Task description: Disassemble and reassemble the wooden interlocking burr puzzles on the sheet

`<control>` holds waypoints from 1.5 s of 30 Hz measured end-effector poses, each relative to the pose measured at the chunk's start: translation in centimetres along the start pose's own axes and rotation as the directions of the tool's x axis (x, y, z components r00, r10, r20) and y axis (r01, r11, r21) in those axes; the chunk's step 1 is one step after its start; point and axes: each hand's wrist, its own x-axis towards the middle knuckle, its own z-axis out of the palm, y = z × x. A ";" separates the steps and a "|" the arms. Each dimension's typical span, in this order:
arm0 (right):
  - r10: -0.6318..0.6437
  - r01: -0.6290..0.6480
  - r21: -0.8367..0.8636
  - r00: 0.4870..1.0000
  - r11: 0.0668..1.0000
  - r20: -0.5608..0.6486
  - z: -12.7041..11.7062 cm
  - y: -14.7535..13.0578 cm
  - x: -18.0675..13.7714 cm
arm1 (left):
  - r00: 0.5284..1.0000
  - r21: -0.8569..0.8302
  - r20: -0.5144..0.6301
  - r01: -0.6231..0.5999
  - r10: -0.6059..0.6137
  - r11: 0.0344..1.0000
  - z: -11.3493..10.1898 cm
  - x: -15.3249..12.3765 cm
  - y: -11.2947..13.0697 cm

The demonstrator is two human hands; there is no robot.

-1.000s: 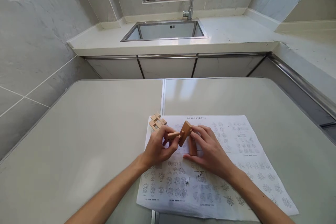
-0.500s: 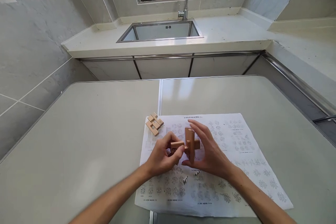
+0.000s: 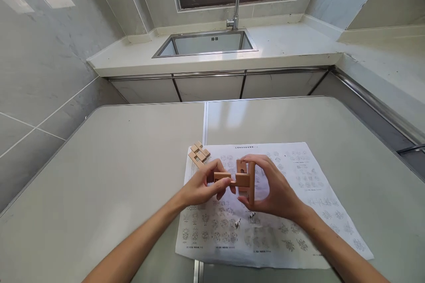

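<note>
We pinch a block (image 3: 222, 176) in the left hand (image 3: 201, 186); right hand (image 3: 281, 188) spans a bar (image 3: 252, 185), crosspiece (image 3: 242, 180) now between grips, likely easing alignment.

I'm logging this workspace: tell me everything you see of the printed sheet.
The printed sheet is white paper with rows of small line drawings and a heading at its far edge, text too small to read. It lies spread on the table, with small dark marks, perhaps tears. Pale wooden blocks sit at its far left corner. The left hand and right hand hold brown wooden pieces above it, contact unclear.
</note>
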 end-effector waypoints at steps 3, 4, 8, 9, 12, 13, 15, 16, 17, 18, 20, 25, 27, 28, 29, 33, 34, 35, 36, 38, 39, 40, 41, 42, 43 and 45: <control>0.004 -0.004 -0.008 1.000 1.000 0.025 -1.3 -0.2 0.6 | 1.000 0.018 0.012 0.010 -0.010 1.000 -1.2 0.0 0.8; 0.020 -0.020 -0.010 1.000 1.000 0.019 -2.0 -0.2 0.6 | 1.000 0.012 -0.004 -0.003 0.003 1.000 -1.7 0.0 1.2; 0.207 -0.213 -0.093 0.976 0.973 -0.071 -5.5 0.5 -0.5 | 0.973 0.120 -0.195 -0.098 0.120 0.988 -3.9 -0.7 3.0; 0.237 -0.241 -0.116 0.970 0.964 -0.045 -6.3 0.8 -0.9 | 0.984 0.171 -0.167 -0.040 0.069 0.984 -4.2 -0.8 3.5; 0.253 -0.231 -0.160 0.958 0.960 0.132 -7.3 1.7 -2.1 | 0.991 0.280 -0.092 0.116 -0.094 0.953 -4.3 -0.7 4.7; 0.246 -0.215 -0.175 0.953 0.961 0.179 -7.2 1.9 -2.3 | 0.987 0.322 -0.084 0.157 -0.137 0.934 -4.1 -0.5 4.9; 0.234 -0.173 -0.229 0.932 0.958 0.276 -6.6 2.0 -2.5 | 0.972 0.417 -0.083 0.234 -0.219 0.878 -3.6 0.3 5.2; 0.230 -0.152 -0.257 0.923 0.954 0.309 -6.3 2.0 -2.4 | 0.961 0.463 -0.082 0.270 -0.263 0.844 -3.4 0.7 5.3; 0.230 -0.138 -0.282 0.918 0.949 0.323 -5.9 2.0 -2.2 | 0.949 0.502 -0.073 0.301 -0.307 0.811 -3.1 1.1 5.3; 0.228 -0.126 -0.296 0.912 0.947 0.340 -5.6 1.9 -2.0 | 0.934 0.542 -0.056 0.325 -0.353 0.775 -3.0 1.6 5.4; 0.232 -0.110 -0.317 0.896 0.942 0.379 -5.1 1.9 -1.5 | 0.895 0.638 -0.025 0.358 -0.446 0.682 -2.8 2.4 5.4; 0.219 -0.061 -0.356 0.880 0.932 0.422 -4.6 2.3 -0.2 | 0.824 0.771 -0.083 0.410 -0.561 0.487 -2.6 4.5 5.3; 0.208 -0.044 -0.354 0.873 0.934 0.441 -4.4 2.8 0.2 | 0.824 0.801 -0.144 0.422 -0.547 0.425 -2.3 5.4 5.2; 0.202 -0.036 -0.352 0.872 0.935 0.447 -4.4 3.0 0.3 | 0.830 0.815 -0.173 0.423 -0.530 0.395 -2.1 5.8 5.1; 0.195 -0.029 -0.350 0.872 0.936 0.449 -4.3 3.3 0.4 | 0.835 0.828 -0.197 0.422 -0.513 0.370 -1.8 6.1 5.0; 0.166 -0.010 -0.331 0.879 0.943 0.448 -4.1 4.1 0.6 | 0.852 0.855 -0.240 0.413 -0.466 0.315 -0.8 7.0 4.2; 0.158 -0.004 -0.327 0.881 0.945 0.445 -4.1 4.2 0.5 | 0.856 0.856 -0.245 0.412 -0.456 0.312 -0.6 7.1 3.9; 0.149 0.003 -0.324 0.885 0.946 0.442 -4.1 4.3 0.5 | 0.860 0.857 -0.250 0.410 -0.444 0.312 -0.4 7.1 3.6; 0.138 0.011 -0.322 0.888 0.947 0.439 -4.1 4.3 0.4 | 0.865 0.857 -0.255 0.409 -0.431 0.314 -0.3 7.0 3.3; 0.117 0.029 -0.319 0.895 0.947 0.430 -4.0 4.4 0.3 | 0.877 0.856 -0.266 0.406 -0.401 0.321 -0.1 6.7 2.7; 0.105 0.038 -0.317 0.899 0.948 0.424 -3.9 4.4 0.3 | 0.883 0.855 -0.272 0.404 -0.383 0.324 -0.1 6.5 2.4; 0.093 0.048 -0.314 0.904 0.948 0.418 -3.8 4.5 0.3 | 0.890 0.856 -0.277 0.400 -0.363 0.327 -0.1 6.3 2.2; 0.081 0.057 -0.310 0.907 0.949 0.413 -3.7 4.5 0.3 | 0.897 0.858 -0.282 0.394 -0.340 0.328 0.0 6.1 2.0; 0.069 0.066 -0.306 0.910 0.950 0.410 -3.5 4.5 0.4 | 0.906 0.862 -0.285 0.385 -0.314 0.330 0.0 5.9 1.8; 0.058 0.075 -0.303 0.911 0.950 0.408 -3.3 4.5 0.4 | 0.915 0.866 -0.287 0.375 -0.285 0.332 0.2 5.7 1.7; 0.044 0.085 -0.298 0.914 0.951 0.403 -2.9 4.4 0.5 | 0.933 0.875 -0.287 0.348 -0.219 0.336 0.6 5.3 1.3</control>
